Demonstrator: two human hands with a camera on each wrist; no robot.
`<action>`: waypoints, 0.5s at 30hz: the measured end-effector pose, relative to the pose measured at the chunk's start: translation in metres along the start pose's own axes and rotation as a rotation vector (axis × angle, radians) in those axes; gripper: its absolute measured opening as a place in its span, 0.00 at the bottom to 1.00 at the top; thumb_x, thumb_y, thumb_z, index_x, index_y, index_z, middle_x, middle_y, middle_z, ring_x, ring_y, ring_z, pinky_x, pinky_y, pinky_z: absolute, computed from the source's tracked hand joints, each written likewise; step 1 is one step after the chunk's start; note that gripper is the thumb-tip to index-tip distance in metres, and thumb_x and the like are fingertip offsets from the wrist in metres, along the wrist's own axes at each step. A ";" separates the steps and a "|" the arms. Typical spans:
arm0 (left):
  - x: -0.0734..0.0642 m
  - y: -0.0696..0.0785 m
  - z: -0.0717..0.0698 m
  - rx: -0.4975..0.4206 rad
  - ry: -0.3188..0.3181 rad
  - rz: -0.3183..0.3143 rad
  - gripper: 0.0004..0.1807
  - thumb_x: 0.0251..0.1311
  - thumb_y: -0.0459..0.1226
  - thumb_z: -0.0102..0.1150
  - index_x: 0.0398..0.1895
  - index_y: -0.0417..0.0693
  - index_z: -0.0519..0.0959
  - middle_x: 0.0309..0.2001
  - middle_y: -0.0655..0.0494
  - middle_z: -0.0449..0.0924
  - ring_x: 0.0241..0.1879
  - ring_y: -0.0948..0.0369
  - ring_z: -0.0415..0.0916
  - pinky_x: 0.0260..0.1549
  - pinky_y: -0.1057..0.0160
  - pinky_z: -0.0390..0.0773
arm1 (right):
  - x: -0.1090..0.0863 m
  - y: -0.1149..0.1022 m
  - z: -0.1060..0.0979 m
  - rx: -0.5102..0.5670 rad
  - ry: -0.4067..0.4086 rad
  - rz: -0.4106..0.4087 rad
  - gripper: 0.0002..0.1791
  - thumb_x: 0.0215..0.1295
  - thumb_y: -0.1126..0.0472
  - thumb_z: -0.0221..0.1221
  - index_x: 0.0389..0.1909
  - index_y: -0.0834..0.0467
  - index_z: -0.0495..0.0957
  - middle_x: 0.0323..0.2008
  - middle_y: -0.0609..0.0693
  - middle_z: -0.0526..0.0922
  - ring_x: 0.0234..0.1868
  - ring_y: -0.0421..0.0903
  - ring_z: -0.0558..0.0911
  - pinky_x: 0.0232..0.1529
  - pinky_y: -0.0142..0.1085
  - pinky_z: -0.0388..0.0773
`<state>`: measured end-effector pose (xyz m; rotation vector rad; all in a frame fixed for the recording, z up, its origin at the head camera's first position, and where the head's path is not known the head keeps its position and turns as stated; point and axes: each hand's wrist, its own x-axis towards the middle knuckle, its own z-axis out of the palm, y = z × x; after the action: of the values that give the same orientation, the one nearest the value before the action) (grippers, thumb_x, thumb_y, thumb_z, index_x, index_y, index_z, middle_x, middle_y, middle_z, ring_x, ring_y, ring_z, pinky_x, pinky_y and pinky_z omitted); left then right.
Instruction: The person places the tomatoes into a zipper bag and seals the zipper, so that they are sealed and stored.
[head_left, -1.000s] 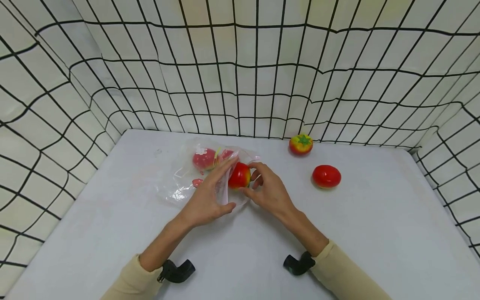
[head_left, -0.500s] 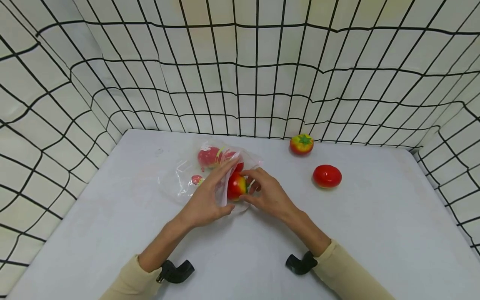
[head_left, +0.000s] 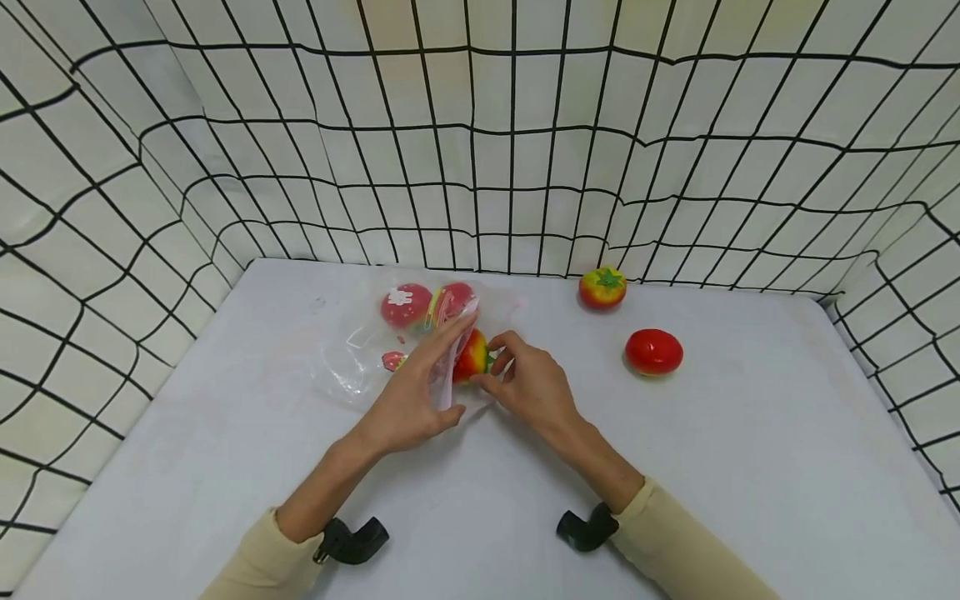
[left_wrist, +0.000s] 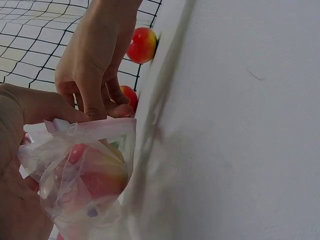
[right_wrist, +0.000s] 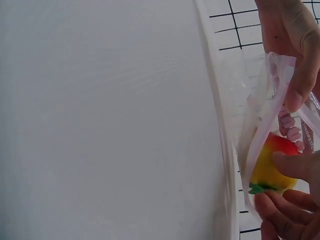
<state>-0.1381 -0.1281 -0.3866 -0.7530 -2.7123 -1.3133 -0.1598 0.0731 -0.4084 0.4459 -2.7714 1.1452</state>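
Observation:
A clear zip bag [head_left: 348, 371] with pink print lies at the middle left of the table in the head view. My left hand [head_left: 408, 408] holds its mouth apart, fingers along the upper edge and thumb lower down. With thumb and fingertips, my right hand [head_left: 536, 387] grips a red-yellow tomato [head_left: 470, 354] with a green leafy top, at the bag's mouth. The right wrist view shows this tomato [right_wrist: 272, 167] partly behind the pink zip edge [right_wrist: 270, 125]. Red round fruits [head_left: 406, 306] show through the plastic deeper in the bag.
Another tomato [head_left: 602, 289] with a green top stands near the table's back edge. A smooth red oval tomato [head_left: 654, 352] lies right of my right hand. Black netting [head_left: 513, 158] over white cloth rises around the back and sides of the white table [head_left: 750, 467].
The tomato has turned, its green top now facing my right fingers, and it sits farther left into the bag's mouth. The fruits in the bag have shifted slightly. My left hand stays nearly still.

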 end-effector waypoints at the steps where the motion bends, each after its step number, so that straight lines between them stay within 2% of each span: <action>1: 0.000 0.000 0.000 -0.003 -0.001 -0.002 0.62 0.46 0.28 0.78 0.84 0.65 0.54 0.83 0.59 0.55 0.83 0.52 0.52 0.66 0.42 0.79 | 0.000 0.000 0.000 0.000 0.011 0.007 0.26 0.56 0.52 0.77 0.54 0.54 0.79 0.39 0.49 0.83 0.34 0.43 0.79 0.32 0.29 0.80; 5: 0.001 0.000 -0.002 -0.012 -0.001 -0.009 0.62 0.47 0.29 0.78 0.84 0.66 0.53 0.84 0.59 0.54 0.84 0.51 0.50 0.64 0.41 0.80 | 0.001 -0.001 0.000 0.018 0.016 0.029 0.31 0.56 0.50 0.77 0.60 0.50 0.78 0.50 0.53 0.75 0.46 0.49 0.81 0.41 0.35 0.86; 9: 0.001 0.000 -0.002 -0.022 0.001 -0.009 0.62 0.46 0.29 0.78 0.84 0.65 0.54 0.84 0.58 0.54 0.84 0.50 0.50 0.63 0.40 0.80 | 0.003 0.003 -0.003 0.051 -0.052 0.039 0.39 0.55 0.51 0.77 0.69 0.46 0.74 0.56 0.55 0.76 0.54 0.52 0.83 0.50 0.43 0.89; 12: 0.001 -0.001 -0.001 -0.041 -0.005 -0.008 0.62 0.46 0.29 0.78 0.84 0.64 0.54 0.84 0.58 0.54 0.84 0.50 0.49 0.65 0.40 0.79 | 0.002 0.006 -0.004 0.062 -0.089 0.050 0.42 0.55 0.52 0.78 0.71 0.51 0.73 0.58 0.56 0.79 0.54 0.52 0.83 0.53 0.44 0.88; 15: 0.001 -0.001 -0.001 -0.036 -0.003 -0.006 0.63 0.45 0.29 0.78 0.84 0.64 0.54 0.84 0.58 0.53 0.84 0.50 0.49 0.65 0.40 0.79 | 0.002 0.007 -0.005 0.064 -0.094 0.077 0.41 0.56 0.52 0.77 0.69 0.58 0.72 0.61 0.57 0.80 0.53 0.52 0.82 0.56 0.44 0.88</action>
<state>-0.1391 -0.1292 -0.3863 -0.7513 -2.7020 -1.3673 -0.1636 0.0810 -0.4093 0.4120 -2.8622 1.2641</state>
